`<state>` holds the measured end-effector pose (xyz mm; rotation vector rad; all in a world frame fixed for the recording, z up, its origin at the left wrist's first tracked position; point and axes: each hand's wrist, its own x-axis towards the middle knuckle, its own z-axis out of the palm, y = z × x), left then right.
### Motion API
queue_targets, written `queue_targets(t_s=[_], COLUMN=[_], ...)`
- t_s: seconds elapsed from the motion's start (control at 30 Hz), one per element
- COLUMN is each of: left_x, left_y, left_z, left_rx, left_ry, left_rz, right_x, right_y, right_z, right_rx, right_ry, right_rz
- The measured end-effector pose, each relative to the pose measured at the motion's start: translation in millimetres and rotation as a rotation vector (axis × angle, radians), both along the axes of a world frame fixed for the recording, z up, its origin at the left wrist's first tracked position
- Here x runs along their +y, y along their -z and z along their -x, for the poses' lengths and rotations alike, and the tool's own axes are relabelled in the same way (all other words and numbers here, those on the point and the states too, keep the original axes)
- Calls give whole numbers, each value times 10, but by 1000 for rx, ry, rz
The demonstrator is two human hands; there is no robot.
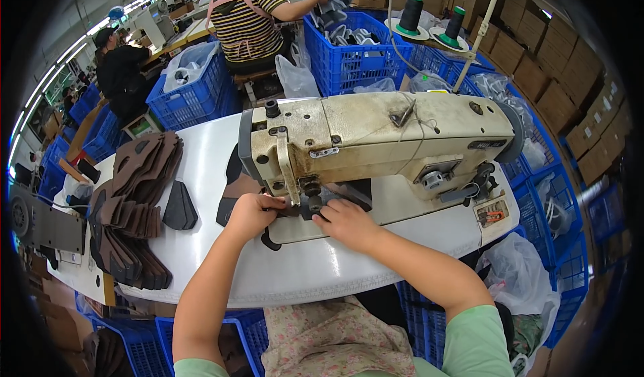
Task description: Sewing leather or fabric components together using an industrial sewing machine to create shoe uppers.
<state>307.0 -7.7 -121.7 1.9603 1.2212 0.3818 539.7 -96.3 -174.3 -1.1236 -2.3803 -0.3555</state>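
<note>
I see both bare forearms (pixel 417 264) angled in toward the needle bar (pixel 312 189): left hand (pixel 249 217), fingers curled, on its left; right hand (pixel 349 225), palm down, just to its right.

A person in a yellow-and-black striped shirt (pixel 243 33) sat beside a blue latticed plastic crate (pixel 355 63); at far right, brown cardboard boxes (pixel 558 97) stood stacked.

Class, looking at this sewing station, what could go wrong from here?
Fingers might get caught: the left hand and right hand sit close to the stitching end of the sewing machine. The dark-and-brown piece beneath could slip. The fanned brown pieces might slide over.
</note>
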Motion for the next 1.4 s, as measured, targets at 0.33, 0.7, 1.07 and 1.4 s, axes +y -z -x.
queue_targets(t_s=[0.33,0.7,1.07,1.4], left_x=[-34,-3,21,69], left_y=[138,241,265,326], left_z=[23,36,27,-33], left_rx=[-44,-54,-51,-89], left_ry=[44,128,224,220], left_rz=[-196,-362,-620,-737], right_x=[74,107,134,209], right_y=[50,58,27,105], right_z=[68,131,181,204], right_rx=[-1,32,-17,-39], right_ry=[7,35,58,102], right_rz=[-32,-47,-139,-141])
